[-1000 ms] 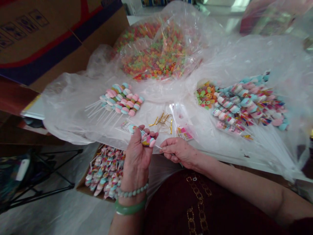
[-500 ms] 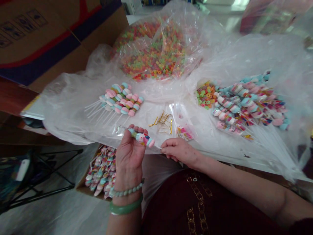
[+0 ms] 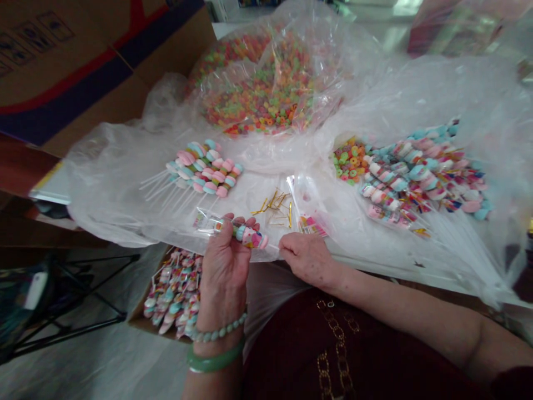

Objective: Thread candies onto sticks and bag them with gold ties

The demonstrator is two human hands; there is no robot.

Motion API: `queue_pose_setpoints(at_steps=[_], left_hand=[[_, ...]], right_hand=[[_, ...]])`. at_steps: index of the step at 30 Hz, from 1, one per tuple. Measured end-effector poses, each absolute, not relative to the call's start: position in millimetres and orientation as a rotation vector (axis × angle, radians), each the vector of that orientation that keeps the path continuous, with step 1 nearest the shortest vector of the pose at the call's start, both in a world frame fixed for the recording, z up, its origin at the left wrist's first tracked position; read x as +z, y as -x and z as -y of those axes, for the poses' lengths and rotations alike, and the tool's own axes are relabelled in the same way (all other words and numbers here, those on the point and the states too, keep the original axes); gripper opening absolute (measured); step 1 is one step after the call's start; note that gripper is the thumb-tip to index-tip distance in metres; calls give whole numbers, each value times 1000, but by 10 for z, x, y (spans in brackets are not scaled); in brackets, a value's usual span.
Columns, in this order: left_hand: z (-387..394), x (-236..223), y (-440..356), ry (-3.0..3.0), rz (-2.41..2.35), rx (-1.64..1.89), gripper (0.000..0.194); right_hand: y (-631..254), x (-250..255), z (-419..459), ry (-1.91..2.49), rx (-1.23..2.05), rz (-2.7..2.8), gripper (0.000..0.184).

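A marshmallow skewer [image 3: 253,238] in a printed clear wrapper lies across my left hand [image 3: 227,258], its thumb and fingers closed round the candy. The wrapper's loose end [image 3: 205,221] sticks out to the left past the thumb. My right hand [image 3: 306,256] is closed on the white stick [image 3: 272,246] at the skewer's other end; its fingertips are partly hidden. Just beyond the hands lie gold twist ties [image 3: 278,208] and a pink printed wrapper stack [image 3: 312,225]. Several unwrapped marshmallow skewers [image 3: 210,169] rest side by side to the left.
A large clear bag of ring candies [image 3: 258,94] stands at the back. Loose ring candies [image 3: 350,161] and a heap of wrapped skewers [image 3: 433,172] lie right. Below the table edge is a box of skewers [image 3: 177,291]; a cardboard carton [image 3: 95,72] stands back left.
The skewer and both hands have shifted slightly to the right. My left fingers have curled further over the wrapped candy, and my right hand stays at the stick.
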State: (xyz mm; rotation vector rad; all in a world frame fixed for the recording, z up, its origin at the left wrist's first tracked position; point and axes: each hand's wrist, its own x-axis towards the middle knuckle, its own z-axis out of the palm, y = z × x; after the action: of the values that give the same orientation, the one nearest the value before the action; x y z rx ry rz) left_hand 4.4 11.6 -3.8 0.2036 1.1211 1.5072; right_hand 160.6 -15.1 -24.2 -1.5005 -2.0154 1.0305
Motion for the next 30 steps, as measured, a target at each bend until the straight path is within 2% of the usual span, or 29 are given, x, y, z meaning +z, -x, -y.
queue_pose_setpoints(at_steps=[3, 9, 12, 15, 18, 24, 30], left_hand=[[-95, -37, -84, -263, -1112, 1484, 6], [-87, 2, -139, -238, -1014, 1419, 15], [-118, 7, -58, -129, -1026, 1374, 22], [-157, 15, -16, -83, -1005, 1497, 16], [-175, 67, -86, -100, -933, 1519, 17], [-228, 311, -195, -139, -903, 1404, 15], [-478, 601, -196, -154, -913, 1530, 1]], right_hand=[[-1568, -241, 152, 1441, 1109, 1963, 18], [-1543, -205, 103, 1274, 1898, 1112, 9], [-1617, -193, 82, 1111, 2146, 884, 8], [-1630, -214, 64, 939, 2317, 739, 8], [-1544, -222, 46, 845, 2335, 663, 11], [-1499, -35, 29, 907, 2089, 715, 17], [-1607, 279, -49, 913, 2082, 789, 18]])
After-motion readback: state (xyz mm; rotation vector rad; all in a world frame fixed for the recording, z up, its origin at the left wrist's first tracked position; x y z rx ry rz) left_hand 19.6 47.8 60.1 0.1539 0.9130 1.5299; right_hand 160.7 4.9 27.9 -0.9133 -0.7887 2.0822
